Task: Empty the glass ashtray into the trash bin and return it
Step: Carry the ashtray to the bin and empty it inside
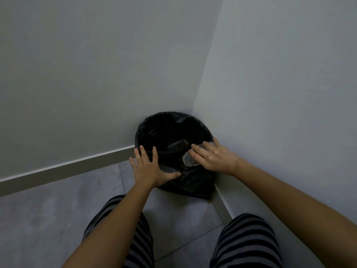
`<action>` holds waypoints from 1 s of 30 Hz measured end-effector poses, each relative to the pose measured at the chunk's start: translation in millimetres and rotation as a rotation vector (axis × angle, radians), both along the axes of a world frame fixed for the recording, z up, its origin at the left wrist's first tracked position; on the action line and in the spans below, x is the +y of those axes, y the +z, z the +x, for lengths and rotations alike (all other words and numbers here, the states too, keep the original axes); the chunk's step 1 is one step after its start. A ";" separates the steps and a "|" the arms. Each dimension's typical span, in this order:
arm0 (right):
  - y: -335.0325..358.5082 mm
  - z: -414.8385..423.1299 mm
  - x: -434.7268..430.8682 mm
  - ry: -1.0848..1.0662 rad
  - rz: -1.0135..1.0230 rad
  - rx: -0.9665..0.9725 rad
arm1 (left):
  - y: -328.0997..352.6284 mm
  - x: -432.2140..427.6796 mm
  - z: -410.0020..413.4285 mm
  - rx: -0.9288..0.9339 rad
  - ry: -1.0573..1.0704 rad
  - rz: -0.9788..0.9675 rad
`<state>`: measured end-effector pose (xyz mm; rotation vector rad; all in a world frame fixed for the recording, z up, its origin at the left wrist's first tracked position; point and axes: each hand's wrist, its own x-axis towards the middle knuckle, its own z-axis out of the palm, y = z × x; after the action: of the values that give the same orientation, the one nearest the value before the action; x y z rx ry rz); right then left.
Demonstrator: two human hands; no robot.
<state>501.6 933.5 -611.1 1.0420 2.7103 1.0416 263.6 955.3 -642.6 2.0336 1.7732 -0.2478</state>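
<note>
Two hands at the trash bin (154, 128), which sits in the corner w/ a black bag lining it. Right hand (214, 156) has the glass ashtray (190, 160) in its grip, palm down, fingers spread over the glass, holding it tipped over the bin's mouth near the right rim. Left hand (149, 166) is released, fingers splayed, palm flat on the near-left rim, holding nothing, prob. steadying the bin. Both arms reach out nearly straight from above the striped trousers (249, 240).

To do this well: keep the ashtray low & inside the rim so ash drops into the bag, not onto the floor (58, 215); turn it fully over, give a small shake, keep a firm hold since glass is slick.
</note>
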 end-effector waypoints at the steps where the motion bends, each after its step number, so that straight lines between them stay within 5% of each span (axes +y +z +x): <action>1: 2.5 -1.2 2.1 -0.019 0.016 0.002 | 0.4 0.3 0.0 0.004 0.005 0.000; 30: 5.9 -7.0 6.9 -0.057 -0.002 0.060 | 0.0 -1.0 4.2 -0.046 0.064 -0.008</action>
<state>494.7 940.4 -605.2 1.1616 2.7090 1.0147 267.9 954.2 -642.7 1.9577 1.8023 -0.1874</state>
